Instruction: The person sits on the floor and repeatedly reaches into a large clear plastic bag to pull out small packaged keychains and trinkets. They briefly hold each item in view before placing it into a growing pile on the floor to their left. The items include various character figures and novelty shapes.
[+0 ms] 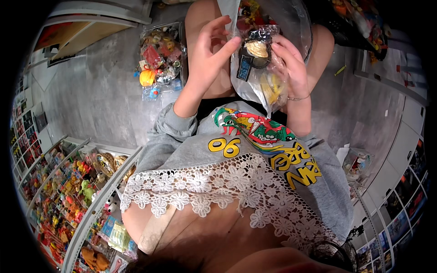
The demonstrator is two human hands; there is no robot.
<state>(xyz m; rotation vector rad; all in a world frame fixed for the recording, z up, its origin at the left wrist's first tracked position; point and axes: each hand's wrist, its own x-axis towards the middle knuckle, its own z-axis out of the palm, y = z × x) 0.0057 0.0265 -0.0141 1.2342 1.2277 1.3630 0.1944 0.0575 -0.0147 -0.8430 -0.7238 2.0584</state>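
Note:
A large clear plastic bag [293, 20] lies between my knees, with small colourful items inside its upper part. Over it, my right hand [292, 65] pinches the edge of a small clear packet [257, 47] that holds a gold-coloured piece and dark parts. A dark tag with blue lettering [244, 68] shows at the packet's lower left. Yellow items [271, 87] are visible through plastic below my right hand. My left hand [218, 47] is raised just left of the packet, fingers apart and thumb towards it, holding nothing.
On the grey floor at left stands a container of bagged small toys [160, 61]. A black bag of colourful items [362, 30] is at upper right. Shelves packed with small toys [75, 194] fill the lower left. A clear box [358, 163] sits at right, near white cabinets [392, 153].

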